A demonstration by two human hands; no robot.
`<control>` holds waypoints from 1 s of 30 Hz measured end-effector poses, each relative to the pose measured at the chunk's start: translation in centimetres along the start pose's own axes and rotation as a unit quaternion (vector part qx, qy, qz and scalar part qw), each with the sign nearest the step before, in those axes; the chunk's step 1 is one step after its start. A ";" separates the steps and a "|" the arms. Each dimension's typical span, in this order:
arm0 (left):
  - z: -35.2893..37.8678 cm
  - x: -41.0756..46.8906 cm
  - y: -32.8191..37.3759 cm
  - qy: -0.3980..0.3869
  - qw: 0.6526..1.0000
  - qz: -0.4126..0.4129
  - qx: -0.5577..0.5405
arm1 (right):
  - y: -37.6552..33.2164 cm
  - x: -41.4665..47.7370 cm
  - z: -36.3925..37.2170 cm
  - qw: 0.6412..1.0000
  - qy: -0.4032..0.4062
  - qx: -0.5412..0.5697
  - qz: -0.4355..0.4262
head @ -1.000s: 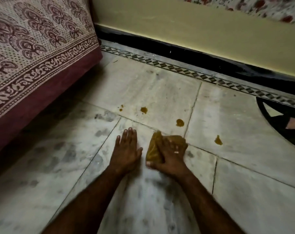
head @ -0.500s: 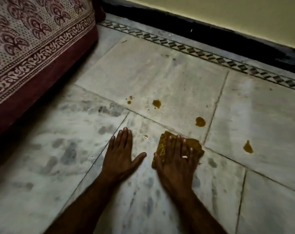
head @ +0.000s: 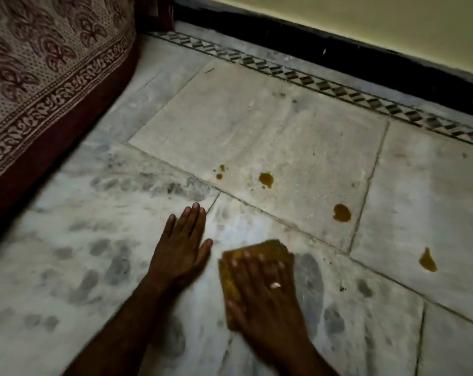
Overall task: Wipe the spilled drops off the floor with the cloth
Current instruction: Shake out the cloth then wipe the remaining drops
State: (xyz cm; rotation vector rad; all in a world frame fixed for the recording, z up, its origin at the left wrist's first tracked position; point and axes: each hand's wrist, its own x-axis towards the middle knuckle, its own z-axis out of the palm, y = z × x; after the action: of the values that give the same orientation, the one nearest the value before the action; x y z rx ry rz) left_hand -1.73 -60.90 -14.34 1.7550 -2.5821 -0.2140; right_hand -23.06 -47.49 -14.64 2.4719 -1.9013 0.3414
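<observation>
Your right hand (head: 262,294) has dragged the cloth (head: 273,248) back toward you, flat and pressing it down; your left hand (head: 181,251) lies spread beside it, bracing; drops (head: 266,179) remain beyond.

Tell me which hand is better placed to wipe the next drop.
Right. The right hand presses flat on the cloth, and the nearest drop lies ahead, to its right. The left hand rests flat on the bare floor, with no cloth.

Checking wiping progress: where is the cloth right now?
Head view, lower centre: the cloth lies on the floor under the right hand, beside the left hand.
</observation>
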 end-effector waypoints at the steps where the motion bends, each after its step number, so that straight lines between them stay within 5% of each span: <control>1: 0.0 0.2 -0.2 0.002 1.000 0.001 -0.002 | 1.5 -0.3 -0.2 1.000 -0.005 -0.011 0.027; 6: 0.6 2.6 -0.5 0.018 0.999 -0.032 -0.017 | 3.0 8.5 -0.8 0.971 -0.021 -0.041 0.235; 13: -0.7 7.3 -1.5 0.028 0.999 -0.030 -0.010 | 1.0 6.8 1.5 0.998 0.045 -0.038 0.004; 19: -0.6 7.3 -1.4 0.043 0.998 -0.034 -0.010 | 2.1 15.3 0.9 0.982 0.012 -0.007 0.191; 25: -1.1 7.2 -1.4 0.051 0.998 -0.029 -0.025 | 1.8 14.8 2.8 0.998 0.021 -0.017 0.056; 30: -1.2 7.3 -1.4 0.054 0.998 -0.033 -0.022 | 2.8 20.0 2.4 0.986 0.054 -0.016 0.160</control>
State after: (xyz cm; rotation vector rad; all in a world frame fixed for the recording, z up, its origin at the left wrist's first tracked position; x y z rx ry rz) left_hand -3.04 -68.28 -13.82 1.7861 -2.4302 -0.1703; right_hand -20.52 -67.65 -13.85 2.0780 -2.2342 0.4316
